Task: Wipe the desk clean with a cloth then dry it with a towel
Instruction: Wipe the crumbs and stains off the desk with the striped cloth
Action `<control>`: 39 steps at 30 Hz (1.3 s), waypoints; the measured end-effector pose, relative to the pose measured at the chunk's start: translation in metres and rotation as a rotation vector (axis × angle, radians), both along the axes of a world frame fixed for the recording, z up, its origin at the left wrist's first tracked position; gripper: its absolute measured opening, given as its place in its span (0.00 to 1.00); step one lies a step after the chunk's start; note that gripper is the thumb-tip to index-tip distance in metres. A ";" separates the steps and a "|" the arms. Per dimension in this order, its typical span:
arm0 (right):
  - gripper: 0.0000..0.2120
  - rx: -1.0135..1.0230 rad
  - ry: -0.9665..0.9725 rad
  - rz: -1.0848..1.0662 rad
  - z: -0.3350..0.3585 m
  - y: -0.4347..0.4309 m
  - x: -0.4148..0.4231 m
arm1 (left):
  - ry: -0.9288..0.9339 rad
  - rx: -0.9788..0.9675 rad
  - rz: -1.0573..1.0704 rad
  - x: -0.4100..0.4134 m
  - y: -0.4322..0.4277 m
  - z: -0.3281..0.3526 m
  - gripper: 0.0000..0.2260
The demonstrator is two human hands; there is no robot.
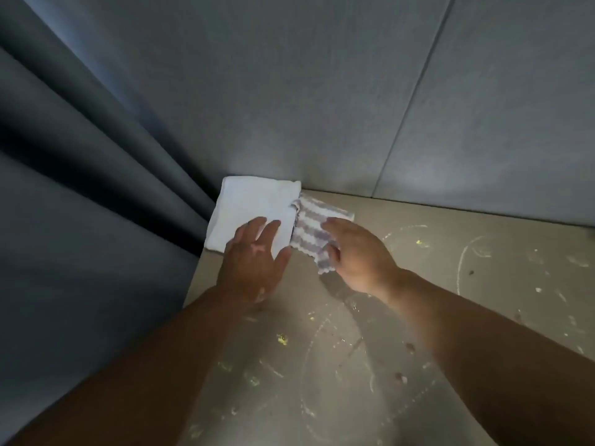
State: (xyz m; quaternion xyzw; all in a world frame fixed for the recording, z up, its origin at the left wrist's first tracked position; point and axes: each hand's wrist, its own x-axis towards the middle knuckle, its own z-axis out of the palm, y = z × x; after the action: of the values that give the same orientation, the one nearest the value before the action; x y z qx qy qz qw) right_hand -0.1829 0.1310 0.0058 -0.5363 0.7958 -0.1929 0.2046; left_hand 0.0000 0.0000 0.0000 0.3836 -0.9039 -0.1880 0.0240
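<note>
Head view: right hand (357, 255) partly hides striped cloth (309, 226).

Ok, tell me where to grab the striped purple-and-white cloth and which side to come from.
Grip the striped purple-and-white cloth at its near edge, coming from the right. Its left edge meets the folded white towel under the flat left hand, and the grey wall panel closes the far side. The near edge is rumpled off the beige desk, where the right hand pinches it.

towel (254, 207) looking plain white. cloth (310, 226) showing wavy purple-white stripes. desk (428, 304) looking tan, wearing white scribbles (461, 263), yellow flecks (282, 339). curtain (80, 162) looking dark blue, wall (322, 91) grey-ish.
</note>
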 end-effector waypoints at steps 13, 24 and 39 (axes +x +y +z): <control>0.35 -0.006 0.252 0.169 -0.065 -0.005 0.023 | -0.160 -0.273 -0.151 -0.027 -0.059 -0.053 0.29; 0.39 0.163 0.274 0.116 -0.052 -0.019 -0.029 | -0.156 -0.254 -0.174 -0.026 -0.065 -0.062 0.31; 0.34 0.201 0.289 0.292 -0.062 0.047 0.097 | -0.210 -0.084 -0.215 -0.023 -0.069 -0.048 0.26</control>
State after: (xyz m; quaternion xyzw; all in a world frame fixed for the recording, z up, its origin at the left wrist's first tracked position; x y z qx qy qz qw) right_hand -0.0855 0.1776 -0.0562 -0.6449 0.7459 -0.0021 0.1666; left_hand -0.0229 -0.0694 -0.0477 0.3008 -0.9443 -0.1103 -0.0750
